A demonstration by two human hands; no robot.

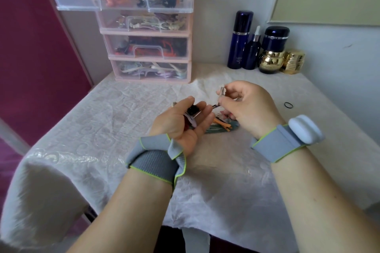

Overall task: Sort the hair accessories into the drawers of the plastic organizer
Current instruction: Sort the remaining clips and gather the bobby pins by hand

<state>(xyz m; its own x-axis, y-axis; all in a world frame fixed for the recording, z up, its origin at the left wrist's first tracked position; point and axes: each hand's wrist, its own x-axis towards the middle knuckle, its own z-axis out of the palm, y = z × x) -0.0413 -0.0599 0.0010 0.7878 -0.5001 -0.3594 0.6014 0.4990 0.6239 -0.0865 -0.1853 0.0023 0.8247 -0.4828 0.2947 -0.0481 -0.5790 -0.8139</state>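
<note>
My left hand (181,121) lies palm up over the table and cups several hair clips (191,116), black, red and pale. My right hand (246,107) is just to its right and pinches a small silver metal clip (222,91) between thumb and fingers. Under both hands lies a small pile of accessories (221,125), orange and teal. The pink plastic organizer (190,33) stands at the back left; its top clear drawer (72,7) is pulled far out, and the drawers below hold colourful accessories.
Dark blue bottles (239,41) and gold jars (271,60) stand at the back right against the wall. A black hair tie (288,105) lies alone on the white tablecloth (102,129) to the right. The table's left and near edges drop off.
</note>
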